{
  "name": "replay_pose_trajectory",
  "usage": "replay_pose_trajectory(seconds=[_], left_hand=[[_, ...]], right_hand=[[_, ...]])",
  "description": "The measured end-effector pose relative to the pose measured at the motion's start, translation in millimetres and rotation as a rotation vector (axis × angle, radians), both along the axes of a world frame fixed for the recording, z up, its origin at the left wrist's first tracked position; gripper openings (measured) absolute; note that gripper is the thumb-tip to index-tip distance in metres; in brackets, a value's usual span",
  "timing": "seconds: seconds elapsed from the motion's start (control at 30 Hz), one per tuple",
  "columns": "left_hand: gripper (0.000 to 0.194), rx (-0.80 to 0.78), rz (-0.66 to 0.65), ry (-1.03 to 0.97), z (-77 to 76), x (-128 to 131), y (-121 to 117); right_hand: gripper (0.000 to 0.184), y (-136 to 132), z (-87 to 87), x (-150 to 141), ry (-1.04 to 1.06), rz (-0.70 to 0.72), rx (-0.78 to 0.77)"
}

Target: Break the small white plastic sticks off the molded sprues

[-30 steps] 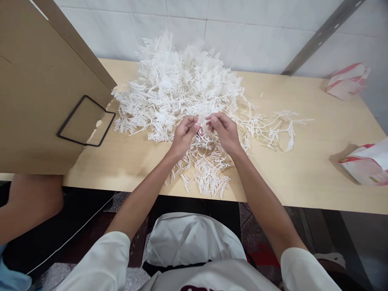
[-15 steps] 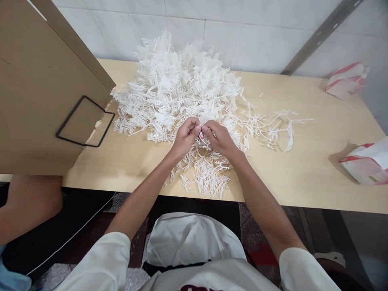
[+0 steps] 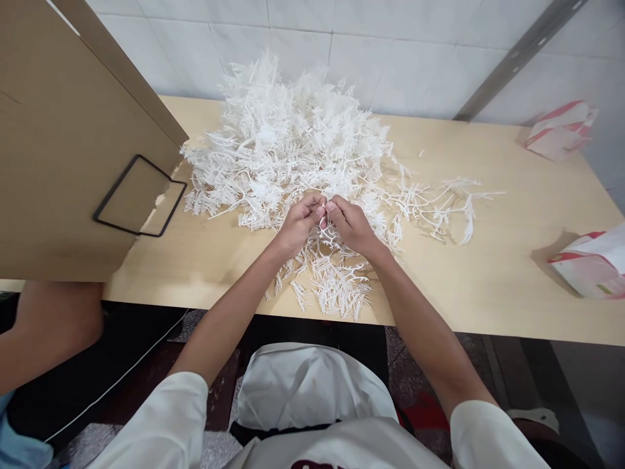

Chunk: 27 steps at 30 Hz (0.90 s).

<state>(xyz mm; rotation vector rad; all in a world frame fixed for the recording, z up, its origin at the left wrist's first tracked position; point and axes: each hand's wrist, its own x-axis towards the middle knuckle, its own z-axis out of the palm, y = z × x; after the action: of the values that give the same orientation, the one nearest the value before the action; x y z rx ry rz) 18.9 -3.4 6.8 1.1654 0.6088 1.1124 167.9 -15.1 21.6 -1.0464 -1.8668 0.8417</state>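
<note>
Here, white sprigs [image 3: 288,143] litter a pale table [image 3: 488,280] — tiled wall [image 3: 415,71] behind.

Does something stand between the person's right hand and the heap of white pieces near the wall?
Nothing visible stands between them: the heap of white pieces begins directly beyond the right hand. The cardboard panel is off to the left, the nearer red-and-white packet at the right.
</note>
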Motion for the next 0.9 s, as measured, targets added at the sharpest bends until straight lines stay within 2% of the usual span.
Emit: replay_pose_trajectory(seconds=[0.17, 0.23, 0.33, 0.43, 0.5, 0.6, 0.73, 0.9], left_hand=[[0.026, -0.089, -0.019, -0.095, 3.9, 1.0, -3.1], [0.024, -0.105, 0.014, -0.139, 5.6, 0.0, -2.5], [0.021, -0.166, 0.156, -0.183, 7.7, -2.9, 0.5], [0.023, -0.208, 0.299, -0.248, 8.2, -6.2, 4.1], [0.026, -0.21, 0.327, -0.271, 7.6, -7.9, 6.2], [0.032, -0.183, 0.326, -0.26, 5.5, -9.6, 8.9], [0.041, -0.076, 0.344, -0.238, 2.2, -10.0, 11.9], [0.048, 0.044, 0.271, -0.146, 1.6, -8.3, 9.7]], right_hand=[[0.044, 0.1, 0.6, -1.7, 0.197, -0.043, -0.118], [0.047, 1.9, 1.6, -0.2, 0.25, -0.076, -0.117], [0.044, 5.4, 2.9, 2.9, 0.269, -0.149, 0.0], [0.038, 9.4, 1.8, 6.8, 0.242, -0.314, 0.17], [0.035, 12.4, -1.3, 10.3, 0.193, -0.394, 0.222], [0.031, 16.6, -7.8, 15.2, 0.075, -0.436, 0.245], [0.024, 17.1, -10.8, 17.9, -0.056, -0.434, 0.375], [0.039, 8.7, -2.7, 13.4, -0.1, -0.176, 0.459]])
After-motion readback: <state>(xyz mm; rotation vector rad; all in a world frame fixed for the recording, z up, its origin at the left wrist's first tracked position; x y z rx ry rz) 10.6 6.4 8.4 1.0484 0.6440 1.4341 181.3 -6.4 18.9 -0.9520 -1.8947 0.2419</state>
